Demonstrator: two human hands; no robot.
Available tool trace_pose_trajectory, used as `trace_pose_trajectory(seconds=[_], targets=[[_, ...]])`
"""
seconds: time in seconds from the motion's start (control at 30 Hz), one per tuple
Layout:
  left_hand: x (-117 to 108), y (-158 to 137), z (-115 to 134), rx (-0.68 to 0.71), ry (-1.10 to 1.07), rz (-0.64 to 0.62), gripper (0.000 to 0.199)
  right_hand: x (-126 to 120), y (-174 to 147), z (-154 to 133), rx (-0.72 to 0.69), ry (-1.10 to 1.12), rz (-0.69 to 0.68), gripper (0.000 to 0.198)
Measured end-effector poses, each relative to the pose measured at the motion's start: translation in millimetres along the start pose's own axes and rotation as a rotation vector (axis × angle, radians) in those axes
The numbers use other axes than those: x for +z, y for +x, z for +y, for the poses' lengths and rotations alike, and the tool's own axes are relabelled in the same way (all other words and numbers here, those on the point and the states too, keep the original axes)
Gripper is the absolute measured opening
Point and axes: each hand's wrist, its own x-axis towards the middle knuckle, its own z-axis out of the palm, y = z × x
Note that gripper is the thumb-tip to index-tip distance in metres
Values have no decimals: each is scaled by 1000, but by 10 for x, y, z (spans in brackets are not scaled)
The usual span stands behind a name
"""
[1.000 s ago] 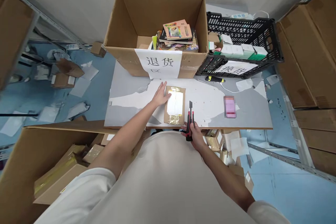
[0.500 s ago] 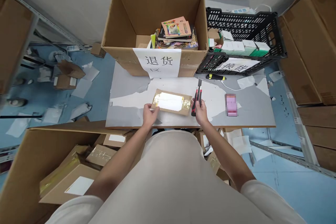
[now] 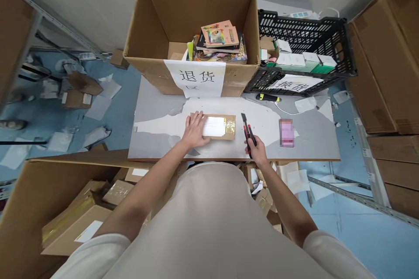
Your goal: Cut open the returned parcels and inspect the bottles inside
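A small flat cardboard box (image 3: 230, 127) with a white label and shiny tape lies on the table (image 3: 157, 148) in front of me. My left hand (image 3: 195, 130) rests flat over its left end, fingers stretched out across the top. To the right of the box, my right hand (image 3: 256, 149) is closed around a red and black utility knife (image 3: 248, 133). The knife's blade points away from me, up and a little left, apart from the box.
Behind stands a large open cardboard box (image 3: 147, 69) holding books (image 3: 221, 37). Beside it is a black plastic crate (image 3: 301, 79) with small boxes. A yellow-black tool (image 3: 267, 97) and a phone (image 3: 286, 133) lie at right. A big carton (image 3: 19, 209) of parcels stands lower left.
My left hand has gone from gripping the box's left edge to lying on its top. The box now sits straighter. My right hand and the knife have shifted slightly right and nearer me.
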Motion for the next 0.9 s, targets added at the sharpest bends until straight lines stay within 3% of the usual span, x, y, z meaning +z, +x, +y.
trace_pose_trajectory(seconds=[0.07,0.17,0.33,0.6,0.9], targets=[[-23,134,50,90,62,-88,107,-57,-94,36,22,-19,-58,61],[-2,248,99,105,98,-136,122,-62,-178,30,40,-29,-117,70],[55,269,91,100,78,-109,122,-71,-165,0,63,-37,-134,72],[83,258,93,96,36,-45,115,-323,-66,-60,19,-251,-238,63],[112,260,81,107,63,-30,114,-402,-350,-64,45,-335,-320,64]])
